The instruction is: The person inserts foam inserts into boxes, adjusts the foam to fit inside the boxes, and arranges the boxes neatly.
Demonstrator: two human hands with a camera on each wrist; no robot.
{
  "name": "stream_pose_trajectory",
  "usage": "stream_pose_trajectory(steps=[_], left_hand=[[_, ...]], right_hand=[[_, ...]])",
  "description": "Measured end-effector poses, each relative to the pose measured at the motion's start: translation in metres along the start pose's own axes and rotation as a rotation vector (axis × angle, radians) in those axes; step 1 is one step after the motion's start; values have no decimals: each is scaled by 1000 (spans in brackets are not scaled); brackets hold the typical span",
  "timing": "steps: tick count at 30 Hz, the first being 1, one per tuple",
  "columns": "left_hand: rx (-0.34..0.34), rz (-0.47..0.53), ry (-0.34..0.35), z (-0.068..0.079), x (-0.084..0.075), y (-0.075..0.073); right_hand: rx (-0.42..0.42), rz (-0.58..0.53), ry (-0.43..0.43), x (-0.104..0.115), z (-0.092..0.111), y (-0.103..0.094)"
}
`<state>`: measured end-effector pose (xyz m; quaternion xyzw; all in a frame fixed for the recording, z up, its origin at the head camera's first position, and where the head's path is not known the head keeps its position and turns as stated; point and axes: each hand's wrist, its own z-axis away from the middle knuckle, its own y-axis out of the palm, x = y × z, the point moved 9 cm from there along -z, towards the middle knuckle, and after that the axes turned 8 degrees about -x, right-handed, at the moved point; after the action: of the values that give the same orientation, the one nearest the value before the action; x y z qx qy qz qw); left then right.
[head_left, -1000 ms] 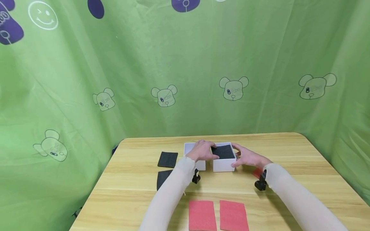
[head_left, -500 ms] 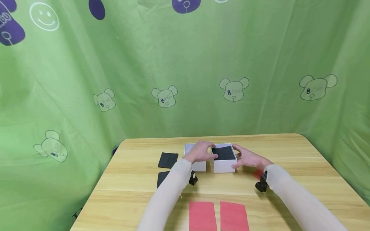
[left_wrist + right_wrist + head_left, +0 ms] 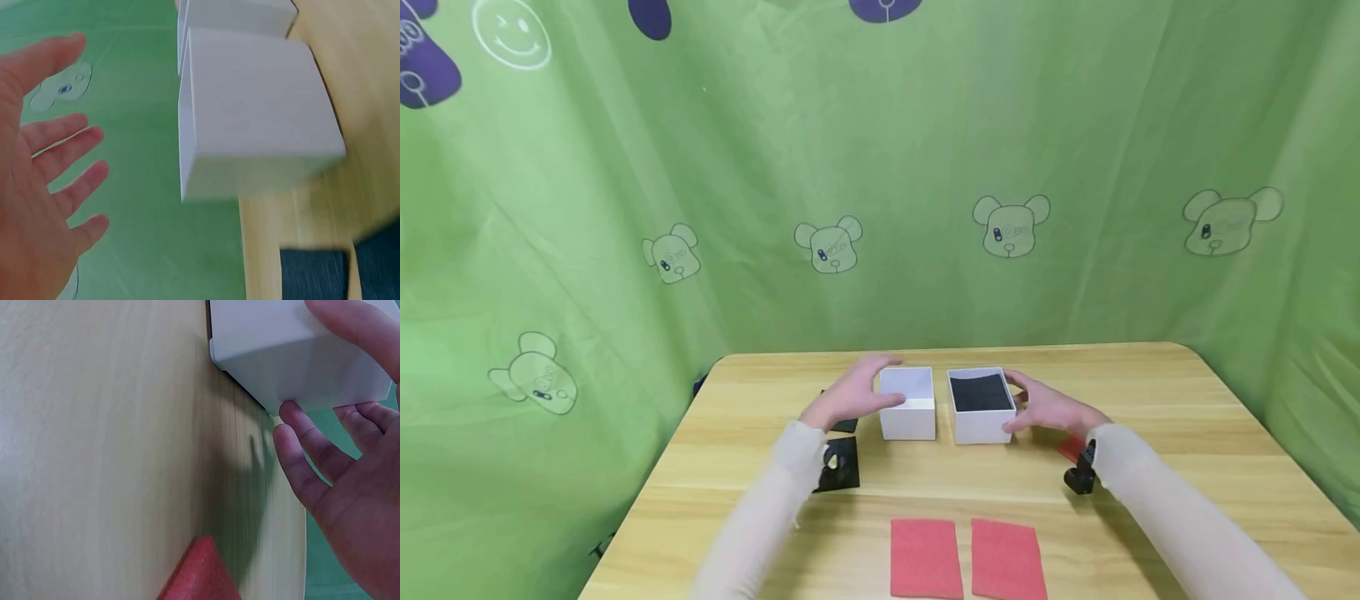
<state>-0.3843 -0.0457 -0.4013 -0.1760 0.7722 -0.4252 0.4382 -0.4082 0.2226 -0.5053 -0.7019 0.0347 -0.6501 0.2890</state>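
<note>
My left hand (image 3: pixel 855 390) is spread beside the left white box (image 3: pixel 908 423), thumb and fingers apart with nothing between them. The left wrist view shows that hand (image 3: pixel 44 181) clear of the box (image 3: pixel 256 94). My right hand (image 3: pixel 1048 406) holds the right white box (image 3: pixel 983 427) at its right side, thumb near the front corner and fingers toward the back. In the right wrist view, fingertips of this hand (image 3: pixel 356 456) touch the box (image 3: pixel 312 375). A black square sheet (image 3: pixel 981 393) lies inside the right box; the left box's visible inside is white.
Two red square sheets (image 3: pixel 925 558) lie near the front. A black square (image 3: pixel 847 462) is partly behind my left wrist, another (image 3: pixel 846 424) behind the left hand. A red piece (image 3: pixel 1071 448) shows by my right wrist. A green curtain (image 3: pixel 880 167) borders the wooden table (image 3: pixel 1187 417).
My left hand has moved left, from the right box's edge to the left side of the left box, uncovering it. My right hand stays at the right box.
</note>
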Motion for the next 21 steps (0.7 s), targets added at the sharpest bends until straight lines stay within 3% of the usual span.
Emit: stream_pose_trajectory(steps=[7,12,17,21], left_hand=[[-62,9,-32,42,37,-25],[-63,26,-64,67,61,-30],[48,46,-95,86,74,-14],[132,-17,-73,94,80,5]], right_hand=[[-7,15,-1,-1,0,-2],[-5,23,-2,1,0,-3],[-1,22,3,1,-1,-1],[-4,20,-1,1,-1,0]])
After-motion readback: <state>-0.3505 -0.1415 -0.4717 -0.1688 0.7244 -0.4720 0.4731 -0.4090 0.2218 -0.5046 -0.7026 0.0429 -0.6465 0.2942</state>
